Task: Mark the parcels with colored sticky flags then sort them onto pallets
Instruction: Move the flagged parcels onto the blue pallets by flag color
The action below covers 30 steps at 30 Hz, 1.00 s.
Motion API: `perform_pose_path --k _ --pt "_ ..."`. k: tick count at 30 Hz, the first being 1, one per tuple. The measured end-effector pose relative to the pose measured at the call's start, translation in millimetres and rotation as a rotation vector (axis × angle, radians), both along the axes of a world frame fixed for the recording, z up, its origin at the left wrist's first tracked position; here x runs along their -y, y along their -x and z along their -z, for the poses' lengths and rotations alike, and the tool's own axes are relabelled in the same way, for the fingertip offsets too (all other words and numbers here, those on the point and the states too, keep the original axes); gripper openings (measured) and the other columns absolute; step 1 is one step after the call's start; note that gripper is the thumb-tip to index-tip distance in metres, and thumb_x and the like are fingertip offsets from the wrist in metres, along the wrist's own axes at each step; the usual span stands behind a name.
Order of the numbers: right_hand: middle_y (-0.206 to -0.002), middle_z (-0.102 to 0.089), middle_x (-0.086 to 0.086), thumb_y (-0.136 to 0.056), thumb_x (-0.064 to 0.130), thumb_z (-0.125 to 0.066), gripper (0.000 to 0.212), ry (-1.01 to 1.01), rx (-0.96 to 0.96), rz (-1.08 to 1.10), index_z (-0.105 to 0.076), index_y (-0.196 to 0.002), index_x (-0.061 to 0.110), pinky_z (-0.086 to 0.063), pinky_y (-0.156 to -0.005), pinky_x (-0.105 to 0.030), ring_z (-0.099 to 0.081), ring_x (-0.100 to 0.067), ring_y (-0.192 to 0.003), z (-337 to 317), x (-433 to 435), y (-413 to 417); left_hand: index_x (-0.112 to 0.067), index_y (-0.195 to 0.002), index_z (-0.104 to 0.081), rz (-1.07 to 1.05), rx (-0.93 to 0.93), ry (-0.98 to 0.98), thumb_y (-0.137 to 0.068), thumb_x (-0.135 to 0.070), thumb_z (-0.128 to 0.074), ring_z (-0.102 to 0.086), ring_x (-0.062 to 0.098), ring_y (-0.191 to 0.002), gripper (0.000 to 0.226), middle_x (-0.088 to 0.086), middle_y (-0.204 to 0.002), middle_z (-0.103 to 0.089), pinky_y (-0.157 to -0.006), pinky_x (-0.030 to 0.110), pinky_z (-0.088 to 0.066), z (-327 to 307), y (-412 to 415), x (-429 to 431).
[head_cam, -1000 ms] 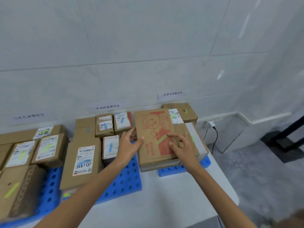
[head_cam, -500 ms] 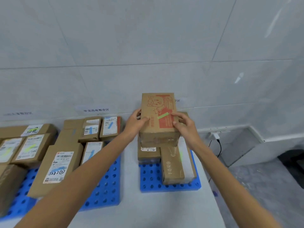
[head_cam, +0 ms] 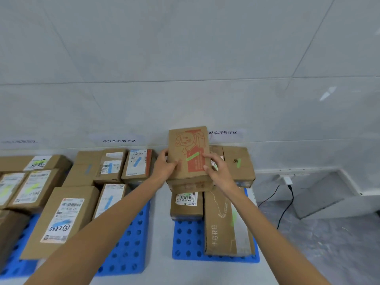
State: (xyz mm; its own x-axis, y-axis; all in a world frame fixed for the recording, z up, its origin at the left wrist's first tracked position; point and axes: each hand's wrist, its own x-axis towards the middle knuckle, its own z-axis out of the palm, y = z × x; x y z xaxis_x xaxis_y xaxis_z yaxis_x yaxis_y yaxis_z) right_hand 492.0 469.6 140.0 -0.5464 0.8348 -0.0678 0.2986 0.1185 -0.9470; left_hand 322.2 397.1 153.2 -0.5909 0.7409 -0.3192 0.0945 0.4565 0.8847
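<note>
A brown parcel [head_cam: 188, 149] with a red cartoon print and a green sticky flag [head_cam: 192, 156] lies on top of a stack on the right blue pallet [head_cam: 186, 241]. My left hand [head_cam: 164, 166] grips its left edge, thumb on the top face. My right hand [head_cam: 216, 169] holds its right edge with curled fingers. Under it sit a barcode-labelled box [head_cam: 186, 204] and a long box [head_cam: 224, 223] marked with a green flag. Behind lies another green-flagged box [head_cam: 238, 163].
The middle blue pallet [head_cam: 127, 243] carries several boxes with blue flags [head_cam: 136, 162]. At far left are boxes with yellow-green flags [head_cam: 30, 188]. Paper zone labels [head_cam: 223, 132] hang on the tiled wall. A black cable [head_cam: 286, 204] runs down to the floor at right.
Both hands carried the printed parcel back towards the wall and set it higher on the stack; the camera view shifted closer to the right pallet.
</note>
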Motion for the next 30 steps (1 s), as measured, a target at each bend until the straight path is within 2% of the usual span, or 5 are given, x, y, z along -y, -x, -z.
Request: perform_pose_path --k 10,15,17,24,30 --pt "-0.149 -0.031 -0.003 -0.09 0.003 -0.054 0.044 -0.013 0.066 -0.019 -0.05 -0.129 0.024 -0.02 -0.105 -0.02 -0.019 -0.014 -0.141 0 7 11 -0.016 -0.142 -0.036 0.012 -0.203 -0.005 -0.091 -0.017 -0.057 -0.046 0.02 -0.125 0.055 0.004 -0.139 -0.046 -0.101 0.033 -0.039 3 16 2" --pt "-0.149 -0.03 -0.005 -0.091 -0.006 -0.048 0.048 0.027 0.07 -0.03 -0.049 -0.131 0.02 -0.025 -0.082 0.011 -0.018 -0.016 -0.142 16 15 11 -0.016 -0.141 -0.035 0.055 -0.243 0.042 -0.09 -0.014 -0.058 -0.044 0.021 -0.128 0.057 0.004 -0.14 -0.046 -0.101 0.032 -0.038 11 17 8" --pt "-0.148 -0.032 -0.005 -0.091 -0.007 -0.046 0.048 0.027 0.076 -0.014 -0.047 -0.133 0.018 -0.027 -0.077 0.012 -0.021 -0.015 -0.14 21 13 10 -0.016 -0.143 -0.033 0.068 -0.242 0.07 -0.09 -0.016 -0.059 -0.043 0.021 -0.129 0.06 0.005 -0.142 -0.044 -0.105 0.036 -0.038 11 16 9" --pt "-0.15 -0.026 -0.006 -0.096 -0.001 -0.039 0.047 -0.013 0.109 -0.019 -0.041 -0.139 0.017 -0.029 -0.109 -0.024 -0.02 -0.018 -0.141 21 12 10 -0.012 -0.146 -0.024 0.17 -0.241 0.105 -0.095 -0.017 -0.051 -0.038 0.023 -0.133 0.058 0.008 -0.146 -0.039 -0.106 0.033 -0.033 1 9 8" --pt "-0.148 -0.027 -0.016 -0.093 -0.008 -0.034 0.045 -0.191 0.235 -0.008 -0.043 -0.135 0.005 -0.03 -0.112 -0.04 -0.026 -0.03 -0.138 22 6 18 -0.023 -0.151 -0.007 0.25 -0.108 0.147 -0.099 -0.026 -0.041 -0.046 0.023 -0.127 0.062 0.005 -0.146 -0.04 -0.105 0.036 -0.037 0 13 16"
